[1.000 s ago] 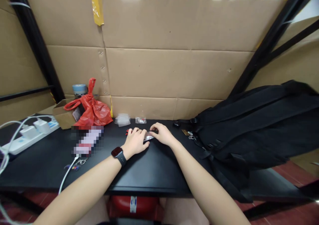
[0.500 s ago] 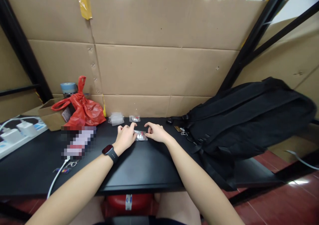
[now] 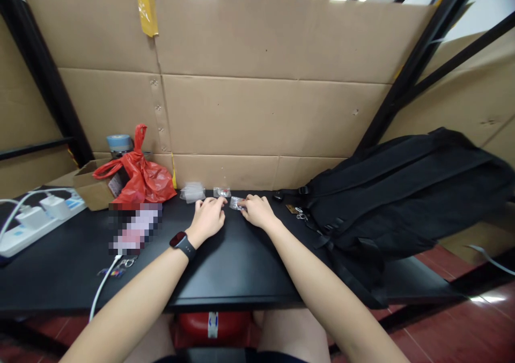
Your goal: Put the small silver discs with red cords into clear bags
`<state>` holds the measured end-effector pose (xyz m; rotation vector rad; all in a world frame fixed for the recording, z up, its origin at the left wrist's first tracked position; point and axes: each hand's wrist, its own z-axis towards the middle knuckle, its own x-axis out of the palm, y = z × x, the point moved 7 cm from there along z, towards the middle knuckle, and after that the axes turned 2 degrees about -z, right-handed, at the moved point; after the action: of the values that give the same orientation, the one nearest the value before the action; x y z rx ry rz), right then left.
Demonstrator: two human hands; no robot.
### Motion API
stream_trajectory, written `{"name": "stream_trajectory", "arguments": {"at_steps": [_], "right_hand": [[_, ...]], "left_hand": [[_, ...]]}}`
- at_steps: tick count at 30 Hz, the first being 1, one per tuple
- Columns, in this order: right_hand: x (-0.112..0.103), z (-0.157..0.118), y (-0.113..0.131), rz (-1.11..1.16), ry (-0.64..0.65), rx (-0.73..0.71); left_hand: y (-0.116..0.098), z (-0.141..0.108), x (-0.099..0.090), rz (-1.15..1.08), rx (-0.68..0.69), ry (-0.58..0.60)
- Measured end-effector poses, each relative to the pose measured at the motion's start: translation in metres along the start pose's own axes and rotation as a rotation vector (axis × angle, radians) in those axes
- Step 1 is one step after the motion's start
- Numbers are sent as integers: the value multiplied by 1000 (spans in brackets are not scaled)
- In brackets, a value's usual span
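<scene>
My right hand [image 3: 258, 211] has its thumb and fingertips on the right end of a small clear plastic packet [image 3: 235, 204], which lies at the back of the black table. What is inside that packet is too small to name. Fingers apart and holding nothing, my left hand [image 3: 208, 219] rests palm down just left of it, a dark watch on the wrist. Beyond its fingertips lies a second clear packet [image 3: 221, 192] with something shiny and a bit of red inside. A stack of clear plastic bags [image 3: 193, 192] sits to the left of that packet.
A red plastic bag [image 3: 151, 183] stands by an open cardboard box [image 3: 93, 187] at the left. Nearby are a blurred-out phone-like object [image 3: 137, 229] on a white cable and a white power strip [image 3: 30, 231]. A black backpack [image 3: 406, 197] fills the right side. Cardboard walls the back.
The packet between my hands has moved away from me, beside the second packet. My right hand moved with it; my left hand has come off it. The view has shifted slightly.
</scene>
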<state>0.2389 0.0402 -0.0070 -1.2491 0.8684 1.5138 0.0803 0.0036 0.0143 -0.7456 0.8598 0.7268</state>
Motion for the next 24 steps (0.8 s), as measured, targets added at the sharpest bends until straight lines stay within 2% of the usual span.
{"name": "stream_trajectory", "arguments": {"at_steps": [3,6,10,13,15,18,24], "right_hand": [[8,18,-6,-54,28,99],[15,35,-9,-59,49,163],[14,43,-16,-45,29,182],[10,35,-33,-6,55,193],[11,25,-49,52,105,170],[16,9,-68,191,112,104],[24,-9,-83,532,-15,86]], "left_hand": [[29,4,-23,16,-111,-94],[60,5,-40,89,-151,-140],[84,3,-34,87,-72,54],[85,1,-26,25,10,170],[79,0,-21,12,64,212],[70,-1,-18,14,99,242],[64,1,-21,14,120,259]]}}
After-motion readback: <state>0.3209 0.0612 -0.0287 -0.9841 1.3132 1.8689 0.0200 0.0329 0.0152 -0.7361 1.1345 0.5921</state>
